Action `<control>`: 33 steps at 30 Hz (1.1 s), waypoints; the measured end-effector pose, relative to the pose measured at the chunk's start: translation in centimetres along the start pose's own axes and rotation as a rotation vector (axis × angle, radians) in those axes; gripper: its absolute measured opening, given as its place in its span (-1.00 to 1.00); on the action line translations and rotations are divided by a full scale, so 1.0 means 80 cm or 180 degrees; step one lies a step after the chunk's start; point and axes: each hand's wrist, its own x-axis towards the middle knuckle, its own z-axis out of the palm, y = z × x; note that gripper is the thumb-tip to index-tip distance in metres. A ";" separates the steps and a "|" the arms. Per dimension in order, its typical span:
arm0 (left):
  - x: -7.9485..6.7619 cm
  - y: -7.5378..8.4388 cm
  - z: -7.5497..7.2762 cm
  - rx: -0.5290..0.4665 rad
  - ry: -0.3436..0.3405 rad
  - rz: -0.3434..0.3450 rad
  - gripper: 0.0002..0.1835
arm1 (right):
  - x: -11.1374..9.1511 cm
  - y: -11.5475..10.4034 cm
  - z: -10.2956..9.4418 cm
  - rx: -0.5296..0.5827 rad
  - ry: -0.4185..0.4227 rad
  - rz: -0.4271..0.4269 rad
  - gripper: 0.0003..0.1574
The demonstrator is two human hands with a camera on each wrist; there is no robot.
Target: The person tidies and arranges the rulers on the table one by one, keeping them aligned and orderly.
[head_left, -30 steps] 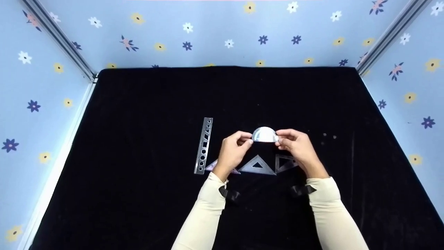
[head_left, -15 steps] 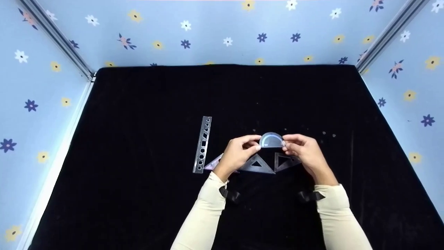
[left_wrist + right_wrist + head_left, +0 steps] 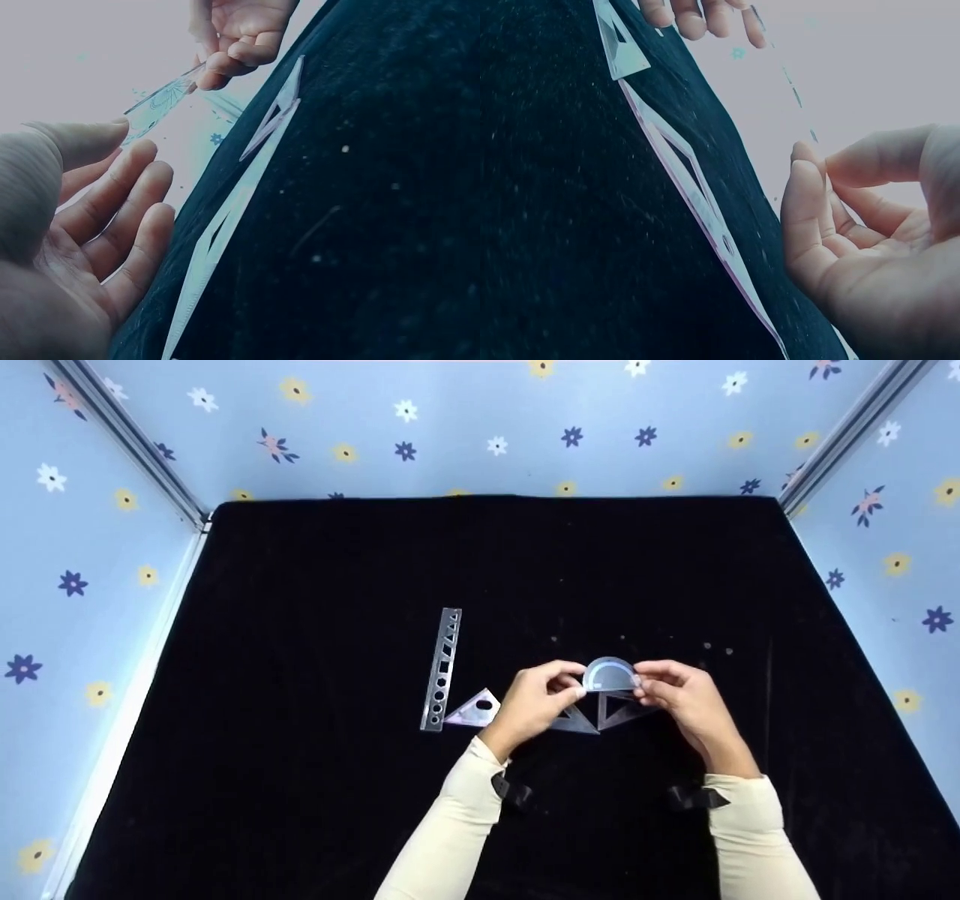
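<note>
A clear protractor [image 3: 609, 675] is held above the dark cloth, its curved edge facing away from the person. My left hand [image 3: 536, 701] pinches its left corner between thumb and fingers; my right hand [image 3: 686, 697] pinches the right corner. In the left wrist view the protractor [image 3: 161, 105] appears nearly edge-on between both hands. Beneath the hands lie a clear set square [image 3: 577, 721] and another set square [image 3: 619, 711], each partly covered. A pinkish set square [image 3: 472, 711] shows left of my left wrist, its right part hidden.
A clear stencil ruler [image 3: 441, 671] with cut-out shapes lies lengthwise left of the set squares. Black cloth [image 3: 337, 622] covers the table. Blue flowered panels [image 3: 450, 427] enclose the back and sides.
Both hands have carried the protractor to the right and toward the person. Its bright glare has faded, and more of the pinkish set square is uncovered.
</note>
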 end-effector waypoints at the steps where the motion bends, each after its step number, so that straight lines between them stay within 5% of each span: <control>1: -0.001 0.000 0.001 -0.0003 -0.0006 0.0000 -0.72 | -0.001 0.001 -0.001 -0.0004 -0.0009 -0.0002 -0.59; 7: 0.001 0.002 0.004 0.0047 0.0060 0.0071 -0.74 | -0.003 0.004 -0.002 0.0114 0.0071 -0.0052 -0.64; 14: 0.001 0.000 0.008 0.0204 0.0428 0.0233 -0.85 | -0.001 0.012 0.003 0.0261 0.0161 -0.0094 -0.64; 20: -0.002 0.000 0.013 0.0665 0.0710 0.0364 -0.88 | -0.002 0.015 0.003 0.0268 0.0189 -0.0076 -0.63; 26: -0.003 -0.003 0.019 0.1372 0.1040 0.0715 -0.89 | -0.001 0.017 0.004 0.0335 0.0284 -0.0150 -0.63; 33: -0.005 0.000 0.021 0.1391 0.1039 0.0716 -0.83 | -0.001 0.018 0.006 0.0412 0.0347 -0.0157 -0.63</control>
